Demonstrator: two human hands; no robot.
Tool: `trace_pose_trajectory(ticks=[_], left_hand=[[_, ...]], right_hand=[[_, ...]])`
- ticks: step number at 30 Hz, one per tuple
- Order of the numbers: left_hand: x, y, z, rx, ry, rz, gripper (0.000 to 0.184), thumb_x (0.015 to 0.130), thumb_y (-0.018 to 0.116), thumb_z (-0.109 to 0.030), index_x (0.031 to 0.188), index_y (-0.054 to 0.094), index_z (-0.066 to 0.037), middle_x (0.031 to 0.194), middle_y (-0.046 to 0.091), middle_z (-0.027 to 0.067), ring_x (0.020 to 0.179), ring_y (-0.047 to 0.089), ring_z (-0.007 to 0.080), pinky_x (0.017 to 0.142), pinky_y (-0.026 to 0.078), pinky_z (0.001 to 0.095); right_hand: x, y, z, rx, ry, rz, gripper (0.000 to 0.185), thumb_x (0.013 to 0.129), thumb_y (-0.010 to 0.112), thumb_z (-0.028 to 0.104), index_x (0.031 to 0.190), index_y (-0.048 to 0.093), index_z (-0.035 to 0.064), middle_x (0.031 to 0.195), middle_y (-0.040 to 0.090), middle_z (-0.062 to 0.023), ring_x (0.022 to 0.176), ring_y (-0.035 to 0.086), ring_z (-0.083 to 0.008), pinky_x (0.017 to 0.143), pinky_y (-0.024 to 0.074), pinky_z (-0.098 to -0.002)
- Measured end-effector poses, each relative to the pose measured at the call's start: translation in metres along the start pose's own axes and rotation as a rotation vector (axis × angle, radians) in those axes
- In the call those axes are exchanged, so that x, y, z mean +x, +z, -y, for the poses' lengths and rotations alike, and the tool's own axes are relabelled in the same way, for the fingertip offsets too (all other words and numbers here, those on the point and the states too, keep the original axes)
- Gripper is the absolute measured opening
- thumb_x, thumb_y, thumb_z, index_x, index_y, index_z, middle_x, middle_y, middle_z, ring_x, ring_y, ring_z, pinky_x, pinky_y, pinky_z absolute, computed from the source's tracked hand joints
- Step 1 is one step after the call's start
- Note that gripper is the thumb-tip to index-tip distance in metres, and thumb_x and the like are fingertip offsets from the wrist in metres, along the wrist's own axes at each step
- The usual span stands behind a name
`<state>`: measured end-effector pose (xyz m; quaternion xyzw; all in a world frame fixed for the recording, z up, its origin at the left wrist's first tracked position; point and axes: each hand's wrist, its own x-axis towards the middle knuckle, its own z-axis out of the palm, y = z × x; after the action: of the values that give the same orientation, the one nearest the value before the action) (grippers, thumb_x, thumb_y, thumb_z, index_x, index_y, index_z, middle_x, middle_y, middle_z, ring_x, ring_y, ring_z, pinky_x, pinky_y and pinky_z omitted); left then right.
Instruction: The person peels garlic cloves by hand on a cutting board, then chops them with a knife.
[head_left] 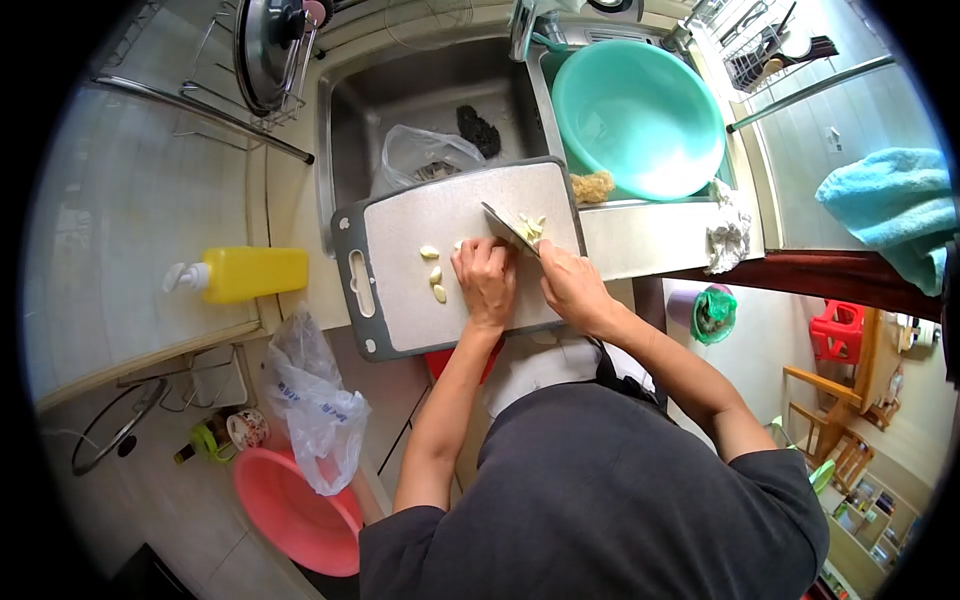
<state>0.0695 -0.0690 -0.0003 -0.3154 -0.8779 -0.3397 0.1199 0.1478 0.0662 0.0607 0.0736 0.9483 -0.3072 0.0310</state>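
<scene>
My right hand (575, 288) is closed around the handle of a kitchen knife (508, 228), whose blade slants up and left over the cutting board (400, 215). Beside the blade, my left hand (486, 283) presses down with bent fingers. A pale garlic clove (458, 244) peeks out at its fingertips, mostly covered. Sliced garlic (533, 227) lies on the far side of the blade. Left of my left hand are a few peeled cloves: an upper clove (429, 252), a middle clove (435, 274) and a lower clove (439, 294).
The board overlaps the front of a steel sink (365, 95) holding a plastic bag (425, 150) and a dark scrubber (478, 132). A turquoise basin (640, 120) stands at right. Left are a yellow pump bottle (257, 274), a hanging plastic bag (315, 400) and a pink basin (290, 510).
</scene>
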Motion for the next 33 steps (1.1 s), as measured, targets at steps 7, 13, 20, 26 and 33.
trace_pose_trajectory(ticks=[7,13,20,26,33], left_hand=[[0.003,-0.002,-0.007,-0.038,-0.045,-0.009,0.007,0.073,0.065,-0.007,0.080,0.066,-0.005,0.085,0.065,0.0054,0.087,0.056,0.0254,0.085,0.038,0.0393],[-0.003,0.004,0.003,-0.045,-0.028,-0.012,0.010,0.073,0.065,-0.007,0.082,0.069,-0.008,0.087,0.067,0.0024,0.088,0.056,0.0242,0.084,0.037,0.0388],[-0.002,-0.002,-0.006,-0.054,-0.039,-0.042,0.009,0.074,0.063,-0.007,0.081,0.068,-0.005,0.086,0.064,0.0059,0.089,0.056,0.0253,0.086,0.038,0.0393],[-0.004,0.001,-0.003,-0.048,-0.035,-0.034,0.012,0.073,0.063,-0.007,0.084,0.068,-0.004,0.087,0.064,0.0072,0.091,0.056,0.0259,0.088,0.037,0.0398],[-0.028,-0.037,-0.008,-0.129,-0.305,-0.121,0.024,0.077,0.073,-0.010,0.098,0.067,-0.003,0.102,0.058,0.0099,0.089,0.057,0.0251,0.078,0.046,0.0371]], right_hand=[[-0.004,-0.009,-0.005,0.072,-0.095,-0.031,0.024,0.083,0.050,0.004,0.105,0.043,-0.0016,0.082,0.060,-0.0249,0.075,0.060,-0.0444,0.067,0.0469,-0.0538],[0.004,0.002,-0.006,0.005,-0.063,0.007,0.024,0.082,0.049,0.003,0.104,0.042,-0.0026,0.082,0.060,-0.0250,0.075,0.059,-0.0451,0.067,0.0468,-0.0537],[-0.003,-0.009,-0.006,0.084,-0.129,-0.062,0.022,0.081,0.049,0.002,0.102,0.043,-0.0030,0.080,0.060,-0.0255,0.076,0.059,-0.0447,0.066,0.0472,-0.0533],[-0.003,-0.002,-0.004,0.005,-0.059,0.022,0.022,0.080,0.050,0.001,0.100,0.043,-0.0027,0.077,0.059,-0.0249,0.074,0.059,-0.0448,0.067,0.0464,-0.0533],[0.008,-0.004,-0.014,0.137,-0.073,-0.022,0.021,0.079,0.049,0.001,0.098,0.043,-0.0051,0.078,0.058,-0.0267,0.076,0.058,-0.0466,0.069,0.0456,-0.0526]])
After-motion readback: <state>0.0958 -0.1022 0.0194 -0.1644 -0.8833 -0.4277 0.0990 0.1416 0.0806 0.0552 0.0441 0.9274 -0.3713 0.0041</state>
